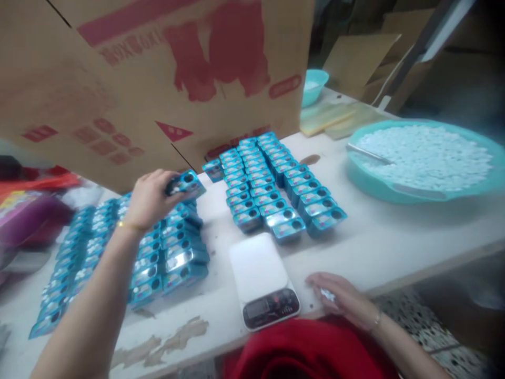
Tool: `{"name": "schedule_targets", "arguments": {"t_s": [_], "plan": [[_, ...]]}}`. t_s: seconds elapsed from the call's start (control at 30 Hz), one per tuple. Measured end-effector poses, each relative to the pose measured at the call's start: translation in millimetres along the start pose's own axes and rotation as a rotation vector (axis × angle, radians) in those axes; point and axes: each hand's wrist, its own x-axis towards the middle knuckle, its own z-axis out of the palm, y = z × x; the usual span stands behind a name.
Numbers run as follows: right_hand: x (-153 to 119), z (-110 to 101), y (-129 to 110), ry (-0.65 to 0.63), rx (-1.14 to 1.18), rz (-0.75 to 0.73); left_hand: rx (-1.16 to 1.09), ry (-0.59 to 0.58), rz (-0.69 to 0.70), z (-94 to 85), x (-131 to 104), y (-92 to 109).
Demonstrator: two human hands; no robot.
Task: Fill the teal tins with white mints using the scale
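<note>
Nearest, beside the red cloth garment [307, 352] at the table's front edge, the right hand [341, 297] is half curled, its fingers gathered loosely around a few small white pieces [328, 295]; how firmly it grips them cannot be told. Just to its left, apart from it, a flat white scale with a black control panel [258, 263] lies on the worn white tabletop [379, 231].

Farther off, the left hand [152, 197] pinches a small glossy blue printed box with a dark round spot [190, 180] between thumb and fingers, at the far end of the left-hand rows of similar blue boxes [185, 255]. Whether that box touches those below is unclear. More blue boxes in rows [268, 197] stand beyond the scale. To the right sits a wide turquoise plastic basin [363, 179] of white pieces; behind the rows rises a large brown cardboard carton with red print [138, 95].
</note>
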Motion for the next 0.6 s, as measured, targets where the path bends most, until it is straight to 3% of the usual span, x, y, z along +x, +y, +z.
{"name": "schedule_targets", "arguments": {"t_s": [0.1,0.2,0.27,0.4,0.6], "plan": [[1.2,-0.7,3.4,-0.030,0.053,-0.015,-0.176,-0.089,0.113,-12.3,-50.5,68.5],[-4.3,-1.9,7.7,-0.019,0.084,-0.039,-0.304,-0.177,0.189,-1.6,-88.7,125.8],[-10.8,-2.7,10.0,-0.027,0.095,-0.053,-0.340,-0.205,0.208,10.0,-103.9,149.3],[-24.9,-3.9,12.1,-0.052,0.090,-0.069,-0.326,-0.218,0.192,26.1,-117.2,164.7],[-38.2,0.1,9.2,-0.065,0.066,-0.069,-0.416,-0.095,0.109,25.2,-136.8,154.1]]}}
